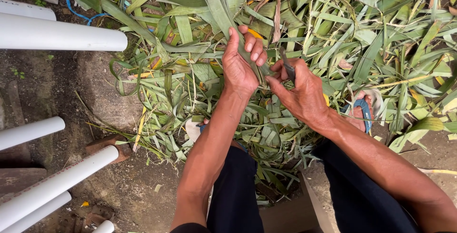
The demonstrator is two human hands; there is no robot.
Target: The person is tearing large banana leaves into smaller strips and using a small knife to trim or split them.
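Note:
My left hand (240, 61) grips a long green leaf (214, 4) that runs up and away from me, fingers curled over its blade. Close beside it, my right hand (300, 90) holds a small dark knife (287, 66), its blade pointing up against the same leaf near my left fingers. Both hands hover over a thick heap of cut green leaves (371, 47). My legs in dark trousers (235, 190) show below, and a foot in a blue sandal (362, 111) rests among the leaves at the right.
Several white plastic pipes (57, 35) lie at the left, over damp concrete ground (104, 99). A blue cord (78, 11) runs near the top left. A brown box corner (304, 209) sits between my knees.

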